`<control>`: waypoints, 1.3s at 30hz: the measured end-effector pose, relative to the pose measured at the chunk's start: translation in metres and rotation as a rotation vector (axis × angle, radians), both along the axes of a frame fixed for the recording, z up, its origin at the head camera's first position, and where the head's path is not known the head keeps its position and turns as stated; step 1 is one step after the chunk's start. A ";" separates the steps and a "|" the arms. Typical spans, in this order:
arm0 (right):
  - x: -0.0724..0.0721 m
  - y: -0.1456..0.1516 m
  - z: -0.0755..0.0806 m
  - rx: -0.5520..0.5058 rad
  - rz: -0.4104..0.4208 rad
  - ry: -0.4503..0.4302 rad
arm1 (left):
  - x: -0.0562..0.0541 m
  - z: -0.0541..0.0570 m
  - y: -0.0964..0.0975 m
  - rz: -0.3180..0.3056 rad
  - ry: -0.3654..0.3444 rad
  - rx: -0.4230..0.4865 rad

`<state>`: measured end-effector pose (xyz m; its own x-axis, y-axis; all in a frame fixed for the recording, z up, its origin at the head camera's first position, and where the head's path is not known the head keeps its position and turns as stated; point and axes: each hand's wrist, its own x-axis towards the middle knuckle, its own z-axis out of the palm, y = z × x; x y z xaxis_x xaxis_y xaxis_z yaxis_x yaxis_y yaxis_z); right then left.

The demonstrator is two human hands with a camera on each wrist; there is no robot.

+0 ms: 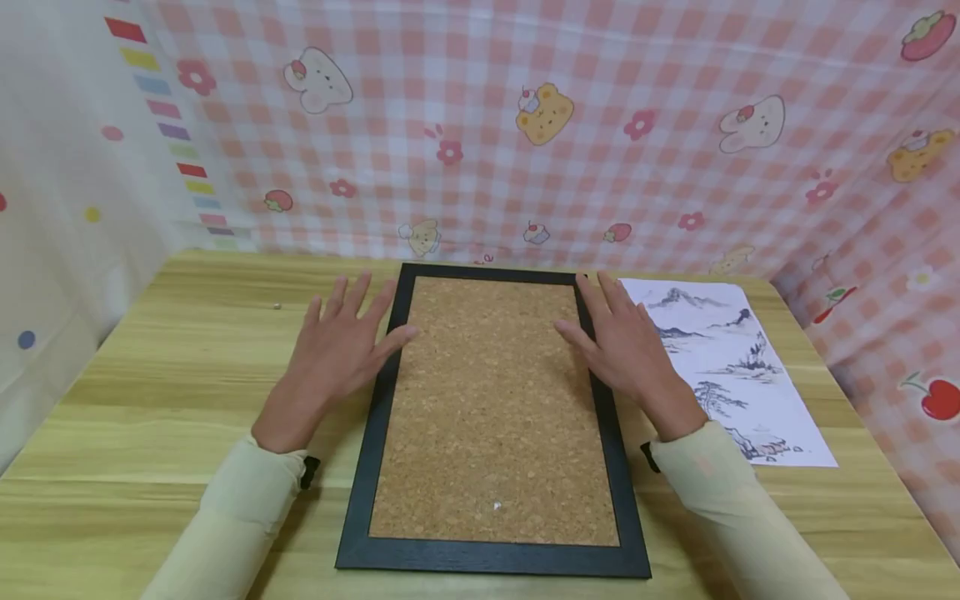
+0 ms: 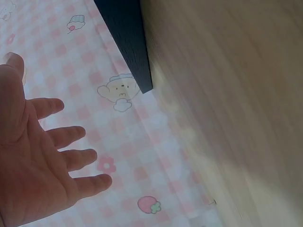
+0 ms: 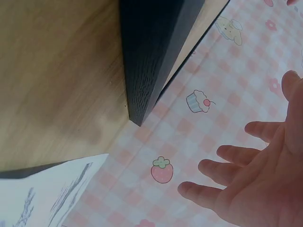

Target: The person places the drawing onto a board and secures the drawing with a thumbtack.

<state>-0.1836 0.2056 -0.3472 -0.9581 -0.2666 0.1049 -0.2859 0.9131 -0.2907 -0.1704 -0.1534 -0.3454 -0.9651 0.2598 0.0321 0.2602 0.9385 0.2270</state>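
A cork board (image 1: 495, 400) in a black frame (image 1: 491, 557) lies flat on the wooden table. My left hand (image 1: 333, 354), fingers spread, is by the frame's left side, its thumb overlapping the cork in the head view. Over the frame's right side my right hand (image 1: 626, 354) is held with fingers extended and thumb toward the cork. In the left wrist view the left palm (image 2: 33, 151) faces the camera with nothing in it. The right palm (image 3: 265, 184) is likewise bare. A tiny clear pin-like piece (image 1: 497, 505) sits low on the cork.
Right of the board lies a white sheet with an ink landscape (image 1: 720, 375), partly behind the right hand and sleeve. A tiny shiny piece (image 1: 277, 306) rests on the table (image 1: 150, 400) at the left. A pink checked cloth (image 1: 480, 125) hangs along the back.
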 end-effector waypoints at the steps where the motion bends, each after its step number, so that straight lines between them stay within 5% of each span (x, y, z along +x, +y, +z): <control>1: 0.000 0.000 0.000 -0.003 0.001 0.000 | 0.000 0.000 -0.001 0.001 0.003 0.001; 39: 0.000 0.030 0.010 -0.100 -0.079 -0.034 | -0.006 0.000 -0.034 0.073 0.018 0.072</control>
